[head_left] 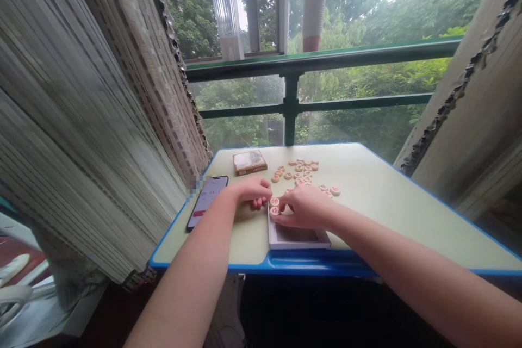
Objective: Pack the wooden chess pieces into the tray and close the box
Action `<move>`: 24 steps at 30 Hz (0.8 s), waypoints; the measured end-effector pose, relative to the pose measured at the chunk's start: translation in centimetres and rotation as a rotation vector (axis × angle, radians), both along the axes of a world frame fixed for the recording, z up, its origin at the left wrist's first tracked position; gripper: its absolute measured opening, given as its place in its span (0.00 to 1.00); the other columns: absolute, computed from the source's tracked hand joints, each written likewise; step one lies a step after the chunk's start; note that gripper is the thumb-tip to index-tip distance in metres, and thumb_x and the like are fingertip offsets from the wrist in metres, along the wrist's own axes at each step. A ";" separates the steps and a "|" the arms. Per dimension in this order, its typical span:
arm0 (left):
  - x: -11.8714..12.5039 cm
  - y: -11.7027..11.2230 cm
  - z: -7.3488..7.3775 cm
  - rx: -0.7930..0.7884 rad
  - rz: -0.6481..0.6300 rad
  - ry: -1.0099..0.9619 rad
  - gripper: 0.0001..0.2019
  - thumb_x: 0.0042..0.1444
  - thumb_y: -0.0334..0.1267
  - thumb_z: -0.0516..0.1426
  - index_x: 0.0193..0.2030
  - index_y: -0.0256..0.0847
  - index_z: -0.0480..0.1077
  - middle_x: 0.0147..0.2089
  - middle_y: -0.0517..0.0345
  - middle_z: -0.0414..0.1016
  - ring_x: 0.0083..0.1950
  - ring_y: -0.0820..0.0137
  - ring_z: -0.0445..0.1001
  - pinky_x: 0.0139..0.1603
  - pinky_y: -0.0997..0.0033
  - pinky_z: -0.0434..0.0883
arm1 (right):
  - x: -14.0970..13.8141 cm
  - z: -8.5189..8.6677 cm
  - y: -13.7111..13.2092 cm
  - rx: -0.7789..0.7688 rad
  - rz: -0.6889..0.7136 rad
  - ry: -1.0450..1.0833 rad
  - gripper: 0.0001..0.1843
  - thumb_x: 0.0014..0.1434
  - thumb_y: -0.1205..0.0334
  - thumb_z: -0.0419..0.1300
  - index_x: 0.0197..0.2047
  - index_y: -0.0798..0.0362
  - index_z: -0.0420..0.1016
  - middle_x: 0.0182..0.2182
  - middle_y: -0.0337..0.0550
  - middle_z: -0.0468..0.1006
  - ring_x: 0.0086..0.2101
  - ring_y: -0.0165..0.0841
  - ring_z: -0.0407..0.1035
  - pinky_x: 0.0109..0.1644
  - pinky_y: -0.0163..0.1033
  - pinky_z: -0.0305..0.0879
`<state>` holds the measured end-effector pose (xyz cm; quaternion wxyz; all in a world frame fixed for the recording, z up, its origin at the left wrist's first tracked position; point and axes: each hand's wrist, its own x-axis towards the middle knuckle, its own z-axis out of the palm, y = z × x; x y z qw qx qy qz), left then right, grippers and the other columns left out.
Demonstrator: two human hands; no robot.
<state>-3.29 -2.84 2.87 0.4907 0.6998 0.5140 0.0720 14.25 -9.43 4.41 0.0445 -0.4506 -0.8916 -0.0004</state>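
At the far-left corner of the tray (299,246), the right hand (304,206) bends thumb and finger narrowly about the lower disc (274,211); whether they grip, I cannot tell. The left hand (253,190) curls just outside that corner, any hold hidden. Discs seat best flat, face up, snug to the tray's wall. The upper disc (274,202) reads 帥, the lower probably 炮; left of the tray, the phone (212,190) shows partly legible timer digits

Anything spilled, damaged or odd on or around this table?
Nothing visibly spilled or damaged. One oddity: a pixelated patch beside the phone, likely an image artefact. Beyond the open box, xiangqi pieces lie loosely scattered.
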 end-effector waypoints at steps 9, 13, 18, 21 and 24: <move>0.0 0.0 -0.1 -0.005 -0.002 -0.024 0.01 0.39 0.31 0.53 0.21 0.37 0.62 0.17 0.63 0.65 0.18 0.77 0.66 0.17 0.79 0.62 | 0.1 0.0 0.1 -0.050 0.011 0.003 0.15 0.48 0.47 0.56 0.31 0.47 0.78 0.24 0.42 0.76 0.27 0.34 0.68 0.28 0.34 0.55; 0.0 0.1 -0.1 0.000 -0.006 -0.022 0.02 0.39 0.30 0.52 0.21 0.37 0.61 0.17 0.63 0.65 0.18 0.76 0.66 0.17 0.79 0.62 | 0.0 0.0 0.1 -0.058 0.012 0.012 0.14 0.49 0.50 0.56 0.32 0.46 0.79 0.24 0.41 0.76 0.25 0.33 0.67 0.27 0.34 0.54; -0.1 0.3 -0.4 0.007 -0.005 -0.017 0.02 0.39 0.30 0.53 0.22 0.37 0.61 0.18 0.62 0.66 0.17 0.76 0.66 0.17 0.79 0.62 | 0.1 0.0 0.1 -0.070 0.017 0.027 0.13 0.48 0.51 0.57 0.32 0.46 0.79 0.24 0.41 0.77 0.25 0.32 0.67 0.26 0.33 0.54; -0.2 0.3 -0.4 0.009 -0.011 -0.017 0.01 0.39 0.30 0.52 0.22 0.37 0.62 0.18 0.63 0.65 0.17 0.76 0.66 0.17 0.79 0.62 | 0.1 0.0 0.2 -0.052 0.013 0.042 0.15 0.48 0.47 0.57 0.30 0.48 0.78 0.22 0.41 0.76 0.24 0.32 0.67 0.26 0.34 0.54; -0.2 0.3 -0.4 0.010 -0.015 -0.018 0.01 0.40 0.30 0.52 0.22 0.38 0.62 0.18 0.63 0.65 0.18 0.76 0.66 0.17 0.79 0.63 | 0.0 -0.1 0.3 -0.013 0.007 0.078 0.18 0.50 0.46 0.55 0.28 0.49 0.78 0.21 0.42 0.76 0.24 0.32 0.66 0.27 0.34 0.55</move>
